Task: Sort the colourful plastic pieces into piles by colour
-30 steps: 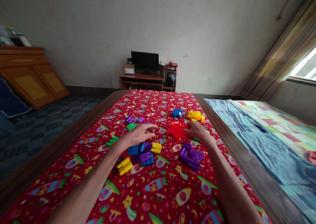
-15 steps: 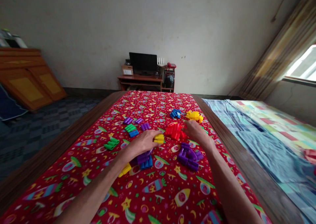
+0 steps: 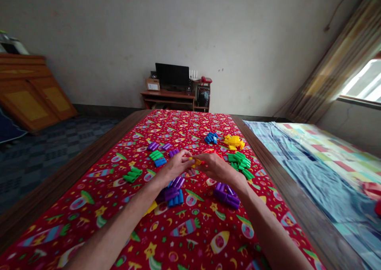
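Note:
My left hand (image 3: pixel 177 166) grips a yellow ribbed plastic toy block (image 3: pixel 196 163) by its left side, above the middle of the table. From the right, my right hand (image 3: pixel 216 167) closes its fingers on the same block, and the fingertips of both hands nearly meet. Part of a heap of red blocks (image 3: pixel 212 152) shows behind my right hand; the rest is hidden. Beneath my left wrist lie purple blocks (image 3: pixel 171 193), blue blocks (image 3: pixel 176 200) and a yellow block (image 3: pixel 151 208), partly covered by the forearm. Purple blocks (image 3: pixel 226 196) lie below my right wrist.
Green blocks (image 3: pixel 239 162), yellow blocks (image 3: pixel 233 142) and blue blocks (image 3: pixel 211 138) form heaps on the right. Scattered left are green blocks (image 3: pixel 132 175), a blue block (image 3: pixel 160 162) and purple blocks (image 3: pixel 152 146). A patterned red cloth (image 3: pixel 184 244) covers the table; a bed (image 3: pixel 306 171) stands right.
My right hand has moved left from beside the red heap to the yellow block, uncovering the green heap. My left hand still holds the block, now slightly higher.

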Available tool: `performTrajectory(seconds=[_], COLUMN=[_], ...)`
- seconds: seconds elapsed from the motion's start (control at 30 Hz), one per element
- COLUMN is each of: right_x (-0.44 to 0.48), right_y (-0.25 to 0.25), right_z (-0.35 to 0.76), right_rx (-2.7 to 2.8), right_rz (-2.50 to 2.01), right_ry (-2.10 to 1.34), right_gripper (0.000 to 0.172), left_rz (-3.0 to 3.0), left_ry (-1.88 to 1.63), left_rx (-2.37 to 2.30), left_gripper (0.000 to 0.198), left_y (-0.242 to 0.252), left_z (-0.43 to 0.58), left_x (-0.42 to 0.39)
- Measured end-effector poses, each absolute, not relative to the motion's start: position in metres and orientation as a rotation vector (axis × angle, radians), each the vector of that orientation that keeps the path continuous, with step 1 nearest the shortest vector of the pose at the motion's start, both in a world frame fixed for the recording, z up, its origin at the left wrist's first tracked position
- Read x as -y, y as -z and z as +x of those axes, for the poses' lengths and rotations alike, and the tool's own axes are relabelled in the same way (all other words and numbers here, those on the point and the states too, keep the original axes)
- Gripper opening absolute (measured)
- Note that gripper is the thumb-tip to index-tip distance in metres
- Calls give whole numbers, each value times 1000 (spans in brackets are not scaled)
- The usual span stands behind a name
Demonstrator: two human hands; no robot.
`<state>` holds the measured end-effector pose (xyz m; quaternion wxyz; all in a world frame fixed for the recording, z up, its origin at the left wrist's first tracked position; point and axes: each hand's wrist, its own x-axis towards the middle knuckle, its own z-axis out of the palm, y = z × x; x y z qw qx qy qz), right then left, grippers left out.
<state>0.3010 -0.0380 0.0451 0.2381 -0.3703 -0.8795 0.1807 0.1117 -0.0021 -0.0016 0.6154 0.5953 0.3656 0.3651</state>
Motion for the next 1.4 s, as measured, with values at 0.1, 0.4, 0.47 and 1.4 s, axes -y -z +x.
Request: performTrajectory(seconds=[0.1, 0.4, 0.47, 1.4], right_x=[37, -37, -63, -65], right_y=[-40, -57, -60, -74], right_z=[297, 375, 406, 424], right_rx=[2341, 2075, 2006, 2037], right_rz=[-1106, -1679, -1892, -1790], right_ry=[-427, 0, 101, 275], right_gripper=[24, 38, 40, 33], left_rz=[1346, 1517, 1572, 1738], left_ry=[-891, -1030, -1003, -1040], left_rx=[-823, -875, -880, -1058], left_gripper=[49, 40, 35, 35], left_y=[4, -2, -5, -18], left_z=[117, 108, 104, 71], left_x=[4, -1, -3, -22])
